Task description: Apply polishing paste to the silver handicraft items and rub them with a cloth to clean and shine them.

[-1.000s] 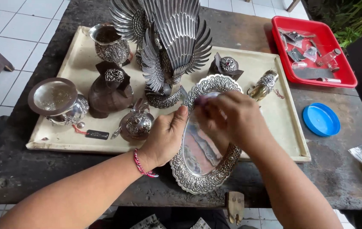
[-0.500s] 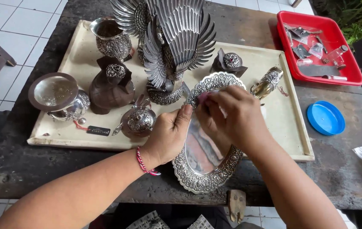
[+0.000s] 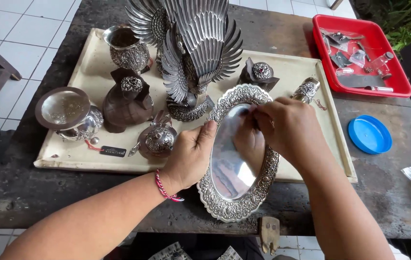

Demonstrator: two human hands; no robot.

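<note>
Both hands grip our oval tray (image 3: 236,185): left hand (image 3: 191,154) clasps its rim, right hand (image 3: 285,127) pinches the top edge. It overhangs the bench (image 3: 383,192); a slip could drop it, or knock the bird statue (image 3: 193,53) just beside.

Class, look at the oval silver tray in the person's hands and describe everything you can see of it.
The oval silver tray looks like polished metal, with a smooth mirror-like centre and a wide rim of dense embossed ornament. It lies tilted, its far end over the cream board and its near end over the dark table's front edge. The left hand grips its left rim, thumb on the edge. The right hand presses its fingers on the upper centre, which reflects them.
</note>
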